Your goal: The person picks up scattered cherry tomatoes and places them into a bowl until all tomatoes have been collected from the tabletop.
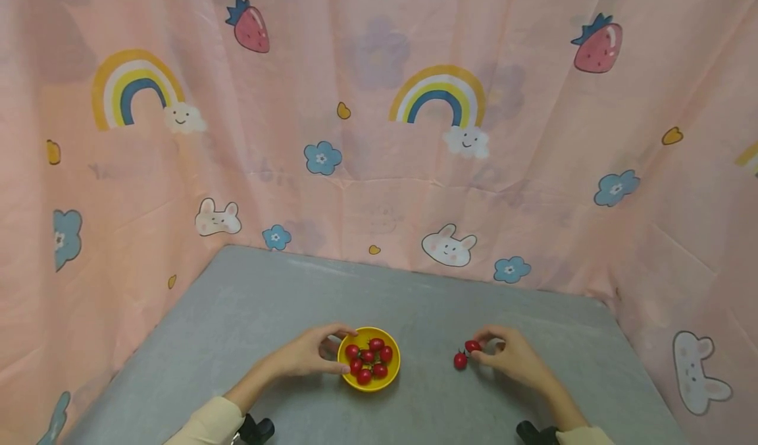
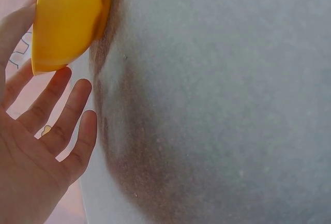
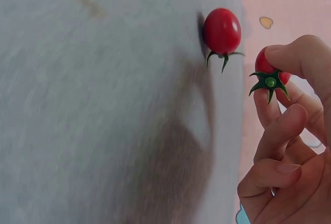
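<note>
A small yellow bowl (image 1: 398, 368) with several red cherry tomatoes (image 1: 364, 376) in it stands on the grey table. My left hand (image 1: 310, 353) holds its left side, thumb at the near rim and fingers round the far rim. The left wrist view catches the side of the bowl (image 2: 67, 22) between thumb and fingers. To the right, my right hand (image 1: 512, 356) pinches a cherry tomato (image 3: 263, 64) between thumb and fingers, its green calyx showing. Another cherry tomato (image 1: 460, 361) lies on the table just left of those fingertips.
The grey table (image 1: 284, 287) reaches back to a pink curtain (image 1: 379, 201) printed with rainbows, rabbits and strawberries. More curtain hangs along the left and right sides. Dark straps with mounts (image 1: 256, 430) sit at the wrists, beside cream sleeves.
</note>
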Motion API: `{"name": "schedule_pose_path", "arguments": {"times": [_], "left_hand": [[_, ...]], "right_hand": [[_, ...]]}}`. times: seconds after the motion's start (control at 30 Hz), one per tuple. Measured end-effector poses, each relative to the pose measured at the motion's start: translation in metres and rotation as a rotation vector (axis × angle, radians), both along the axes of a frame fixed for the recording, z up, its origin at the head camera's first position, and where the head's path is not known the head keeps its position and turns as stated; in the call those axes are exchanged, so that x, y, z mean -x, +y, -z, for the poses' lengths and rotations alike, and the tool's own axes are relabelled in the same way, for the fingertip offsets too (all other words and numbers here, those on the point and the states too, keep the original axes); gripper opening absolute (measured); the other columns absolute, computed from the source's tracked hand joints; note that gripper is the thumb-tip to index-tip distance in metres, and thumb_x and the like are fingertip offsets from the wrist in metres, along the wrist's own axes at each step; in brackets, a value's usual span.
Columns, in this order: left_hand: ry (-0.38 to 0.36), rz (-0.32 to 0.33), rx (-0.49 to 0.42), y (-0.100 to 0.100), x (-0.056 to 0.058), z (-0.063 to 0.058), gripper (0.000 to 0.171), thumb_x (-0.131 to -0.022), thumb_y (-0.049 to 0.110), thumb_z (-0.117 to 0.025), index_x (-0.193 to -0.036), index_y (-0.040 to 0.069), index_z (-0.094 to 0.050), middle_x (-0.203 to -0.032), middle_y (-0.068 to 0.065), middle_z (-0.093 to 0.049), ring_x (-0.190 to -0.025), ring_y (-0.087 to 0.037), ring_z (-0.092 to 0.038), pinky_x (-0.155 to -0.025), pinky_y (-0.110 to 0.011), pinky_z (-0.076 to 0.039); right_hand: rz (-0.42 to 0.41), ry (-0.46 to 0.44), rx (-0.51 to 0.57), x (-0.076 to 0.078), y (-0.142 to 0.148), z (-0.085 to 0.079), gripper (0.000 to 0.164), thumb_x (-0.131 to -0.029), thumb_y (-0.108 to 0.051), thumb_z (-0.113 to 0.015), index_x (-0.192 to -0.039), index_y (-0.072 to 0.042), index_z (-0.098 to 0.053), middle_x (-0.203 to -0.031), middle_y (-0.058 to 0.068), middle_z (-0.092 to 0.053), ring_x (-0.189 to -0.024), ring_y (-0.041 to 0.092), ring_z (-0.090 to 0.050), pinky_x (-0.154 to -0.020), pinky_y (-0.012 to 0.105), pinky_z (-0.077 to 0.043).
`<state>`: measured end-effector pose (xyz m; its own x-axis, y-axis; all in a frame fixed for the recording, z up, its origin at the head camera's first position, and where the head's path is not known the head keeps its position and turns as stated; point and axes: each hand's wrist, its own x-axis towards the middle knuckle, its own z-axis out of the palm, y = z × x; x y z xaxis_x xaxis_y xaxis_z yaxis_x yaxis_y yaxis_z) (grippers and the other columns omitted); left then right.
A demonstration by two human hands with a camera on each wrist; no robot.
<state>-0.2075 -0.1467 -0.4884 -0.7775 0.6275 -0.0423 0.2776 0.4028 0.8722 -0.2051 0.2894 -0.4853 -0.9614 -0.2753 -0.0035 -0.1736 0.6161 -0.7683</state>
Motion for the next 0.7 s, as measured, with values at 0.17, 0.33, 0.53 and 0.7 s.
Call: {"name": "schedule_pose_path", "arguments": {"times": [0.17,0.33,0.53,0.7], "left_hand": [[0.014,0.002,0.006,0.0,0.001,0.0,0.056,-0.091,0.023,-0.081,-0.14,0.013,-0.056,-0.13,-0.004,-0.06,-0.103,-0.015,-0.065,-0.084,-0.031,-0.054],[0.026,0.001,0.013,0.0,0.001,0.0,0.056,-0.09,0.023,-0.081,-0.14,0.014,-0.057,-0.13,-0.004,-0.06,-0.102,-0.014,-0.066,-0.084,-0.03,-0.054],[0.022,0.002,0.012,-0.001,0.0,0.001,0.054,-0.091,0.023,-0.081,-0.139,0.016,-0.057,-0.129,-0.003,-0.06,-0.101,-0.014,-0.066,-0.083,-0.03,-0.054],[0.029,0.0,0.014,0.0,0.0,0.001,0.054,-0.09,0.023,-0.081,-0.138,0.018,-0.058,-0.129,-0.003,-0.06,-0.101,-0.014,-0.066,-0.083,-0.03,-0.054]], "right_hand": [[-0.01,0.005,0.043,0.003,-0.008,-0.001,0.022,-0.086,-0.018,-0.083,-0.102,-0.008,-0.072,-0.093,0.004,-0.065,-0.055,0.011,-0.043,-0.049,0.025,-0.038],[-0.025,0.021,0.072,0.006,-0.018,-0.002,0.021,-0.087,-0.016,-0.082,-0.103,-0.008,-0.072,-0.093,0.004,-0.065,-0.053,0.01,-0.042,-0.046,0.025,-0.037],[-0.072,0.056,0.098,0.012,-0.033,-0.003,0.017,-0.087,-0.013,-0.082,-0.101,-0.009,-0.072,-0.092,0.004,-0.064,-0.05,0.009,-0.042,-0.045,0.024,-0.036],[-0.092,0.045,0.1,0.016,-0.048,-0.007,0.017,-0.088,-0.009,-0.08,-0.102,-0.009,-0.071,-0.093,0.006,-0.063,-0.05,0.01,-0.042,-0.045,0.024,-0.036]]}}
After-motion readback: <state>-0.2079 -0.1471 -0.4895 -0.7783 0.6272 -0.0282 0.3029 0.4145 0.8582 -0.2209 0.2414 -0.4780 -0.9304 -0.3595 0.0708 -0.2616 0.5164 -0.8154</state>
